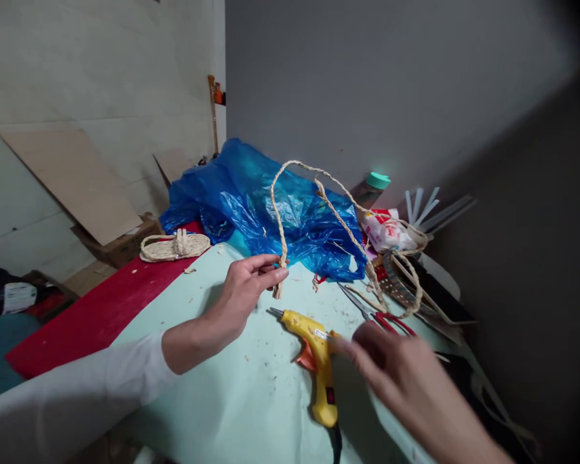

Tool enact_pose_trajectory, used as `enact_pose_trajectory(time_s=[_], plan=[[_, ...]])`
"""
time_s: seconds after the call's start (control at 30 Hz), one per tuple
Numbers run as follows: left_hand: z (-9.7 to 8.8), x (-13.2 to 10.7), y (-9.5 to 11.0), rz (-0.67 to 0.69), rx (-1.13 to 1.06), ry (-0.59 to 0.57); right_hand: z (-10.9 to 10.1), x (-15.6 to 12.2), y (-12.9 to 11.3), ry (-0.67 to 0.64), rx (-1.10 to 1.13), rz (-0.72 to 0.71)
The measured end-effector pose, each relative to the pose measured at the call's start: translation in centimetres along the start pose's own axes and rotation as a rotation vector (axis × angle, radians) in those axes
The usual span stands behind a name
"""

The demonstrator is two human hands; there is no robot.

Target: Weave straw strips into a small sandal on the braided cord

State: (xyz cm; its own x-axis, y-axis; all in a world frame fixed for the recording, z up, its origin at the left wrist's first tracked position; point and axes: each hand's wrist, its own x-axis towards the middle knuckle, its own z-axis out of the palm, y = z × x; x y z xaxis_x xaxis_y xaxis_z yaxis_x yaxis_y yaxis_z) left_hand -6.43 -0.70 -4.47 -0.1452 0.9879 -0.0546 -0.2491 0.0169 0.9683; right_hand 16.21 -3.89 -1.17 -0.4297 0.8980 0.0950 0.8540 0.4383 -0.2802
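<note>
My left hand (pixel 246 287) pinches the frayed end of a braided natural-fibre rope (pixel 279 222) between thumb and fingers. The rope arches up and to the right, then falls in loops at the table's right side. Below that rope end lies a yellow hot glue gun (pixel 312 328), nozzle to the left, orange trigger showing. My right hand (pixel 406 374), blurred, is at the gun's rear with thumb and fingers apart; whether it touches the gun is unclear. Red-handled scissors (pixel 386 319) lie just beyond my right hand, partly under the rope loops.
A crumpled blue plastic bag (pixel 251 193) covers the table's far side. A tied rope bundle (pixel 174 246) lies on red cloth (pixel 101 296) at left. Glue sticks (pixel 419 206) and a red-white packet (pixel 386 231) stand far right. Cardboard (pixel 77 180) leans on the left wall.
</note>
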Motion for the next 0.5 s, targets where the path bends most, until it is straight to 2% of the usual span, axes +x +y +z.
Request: enact_pose_trajectory(time_s=[0.07,0.13,0.2,0.3,0.4,0.5], plan=[[0.1,0.0,-0.2,-0.001,-0.016,0.009,2.7,-2.7,-0.5,-0.013,-0.030,0.011],[0.3,-0.1,-0.3,0.003,-0.023,0.026,4.6,-3.7,-1.1,0.023,-0.056,0.042],[0.4,-0.1,-0.4,0.013,-0.016,0.042,5.4,-3.6,-1.5,0.014,-0.044,0.065],[0.4,-0.1,-0.4,0.035,0.001,0.057,5.3,-3.2,-1.0,-0.050,0.036,0.133],[0.2,0.1,-0.5,0.059,0.005,0.048,5.2,-3.3,0.1,-0.060,0.313,0.254],[-0.1,0.3,-0.6,0.074,0.012,0.036,4.7,-3.6,0.6,0.036,0.808,0.441]])
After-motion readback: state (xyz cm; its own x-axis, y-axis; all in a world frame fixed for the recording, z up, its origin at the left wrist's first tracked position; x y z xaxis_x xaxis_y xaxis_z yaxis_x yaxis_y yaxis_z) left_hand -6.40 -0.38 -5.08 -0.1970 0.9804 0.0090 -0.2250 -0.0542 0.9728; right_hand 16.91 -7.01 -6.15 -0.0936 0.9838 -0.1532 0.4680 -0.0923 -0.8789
